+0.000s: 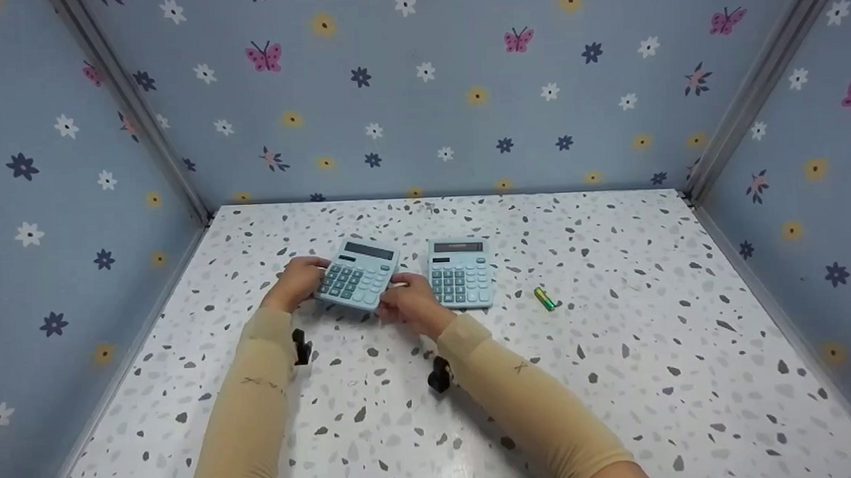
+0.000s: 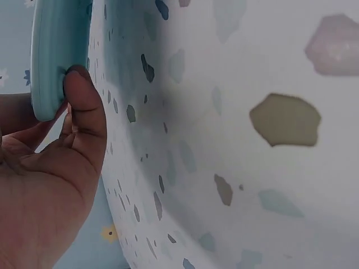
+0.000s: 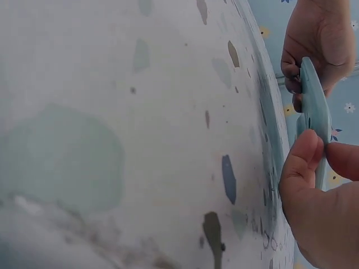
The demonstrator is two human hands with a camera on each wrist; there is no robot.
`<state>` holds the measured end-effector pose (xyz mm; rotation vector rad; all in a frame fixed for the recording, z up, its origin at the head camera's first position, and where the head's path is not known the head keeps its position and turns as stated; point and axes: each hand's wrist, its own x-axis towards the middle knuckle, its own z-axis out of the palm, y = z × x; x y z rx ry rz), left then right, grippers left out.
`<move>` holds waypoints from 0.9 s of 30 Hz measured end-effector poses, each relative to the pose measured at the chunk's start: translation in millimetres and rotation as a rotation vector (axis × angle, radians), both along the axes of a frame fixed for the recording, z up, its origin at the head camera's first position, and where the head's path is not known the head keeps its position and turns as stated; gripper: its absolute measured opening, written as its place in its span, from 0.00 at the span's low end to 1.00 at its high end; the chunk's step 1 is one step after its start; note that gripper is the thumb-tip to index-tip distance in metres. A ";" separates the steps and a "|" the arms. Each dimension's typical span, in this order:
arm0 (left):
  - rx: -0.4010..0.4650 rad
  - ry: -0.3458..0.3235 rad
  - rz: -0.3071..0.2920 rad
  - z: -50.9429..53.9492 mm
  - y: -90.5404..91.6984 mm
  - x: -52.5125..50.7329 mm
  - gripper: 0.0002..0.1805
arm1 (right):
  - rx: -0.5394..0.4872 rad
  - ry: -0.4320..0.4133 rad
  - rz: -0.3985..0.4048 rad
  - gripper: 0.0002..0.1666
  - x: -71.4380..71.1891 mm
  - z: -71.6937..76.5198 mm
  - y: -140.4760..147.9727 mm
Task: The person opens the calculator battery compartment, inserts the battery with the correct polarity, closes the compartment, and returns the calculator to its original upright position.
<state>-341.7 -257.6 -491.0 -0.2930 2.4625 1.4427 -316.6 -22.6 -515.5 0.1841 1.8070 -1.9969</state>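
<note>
A light blue calculator (image 1: 359,274) is tilted, raised a little off the speckled table, between both hands. My left hand (image 1: 300,282) grips its left edge; in the left wrist view the fingers and thumb pinch the calculator's rim (image 2: 50,61). At the lower right edge my right hand (image 1: 412,303) pinches it between thumb and fingers, as the right wrist view shows with the calculator (image 3: 317,106) edge-on. Just right of that hand a second calculator (image 1: 463,273) of the same kind lies flat, keys up, its lower left corner partly covered by the hand.
A green and gold battery (image 1: 545,298) lies on the table right of the second calculator. Blue walls (image 1: 420,117) with flowers and butterflies enclose the white speckled table (image 1: 618,374) at the back and both sides. Metal posts (image 1: 756,81) stand at the back corners.
</note>
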 end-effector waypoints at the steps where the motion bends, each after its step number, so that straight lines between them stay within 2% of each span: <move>1: 0.009 0.009 0.004 1.3 1.6 0.5 0.30 | 0.008 0.015 0.006 0.32 0.0 1.0 1.7; 7: 0.086 0.058 0.017 9.7 10.2 3.9 0.31 | -0.007 0.083 0.025 0.37 -1.9 7.4 13.8; 14: 0.140 0.127 -0.008 16.7 15.9 5.7 0.29 | -0.020 0.127 0.002 0.37 -3.2 16.8 26.2; 22: 0.271 0.140 -0.039 24.6 30.2 9.2 0.29 | -0.034 0.151 -0.008 0.35 -4.6 27.8 41.8; 27: 0.298 0.165 -0.056 25.0 38.3 9.1 0.29 | -0.055 0.152 -0.024 0.34 -4.8 35.5 50.4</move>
